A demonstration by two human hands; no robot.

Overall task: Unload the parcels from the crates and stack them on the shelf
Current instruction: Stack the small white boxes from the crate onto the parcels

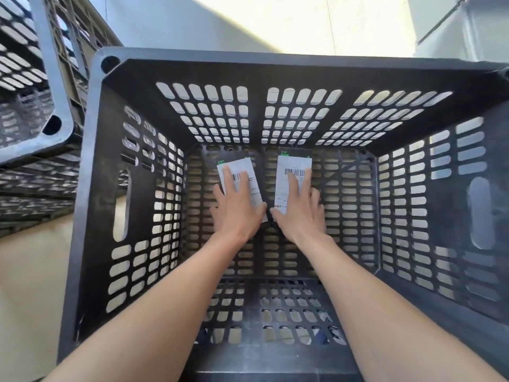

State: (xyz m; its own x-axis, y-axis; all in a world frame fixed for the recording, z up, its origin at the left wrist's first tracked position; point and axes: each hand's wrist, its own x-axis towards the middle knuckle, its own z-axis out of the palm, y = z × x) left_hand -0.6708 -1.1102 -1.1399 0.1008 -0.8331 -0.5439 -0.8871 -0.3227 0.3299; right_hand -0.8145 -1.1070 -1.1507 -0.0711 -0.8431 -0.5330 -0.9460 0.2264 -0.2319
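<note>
Reaching for the last two parcels at the bottom of the crate

Both my arms are deep in the black slotted crate (91,188). My left hand (237,208) lies flat, fingers spread, on the left parcel (248,168); my right hand (298,213) lies the same way on the right parcel (292,175), which sits just beside the first on the crate floor. Neither is gripped yet. Next I judge I must curl fingers under an edge of each, lift them clear and carry them to the shelf, which is out of view.
</note>
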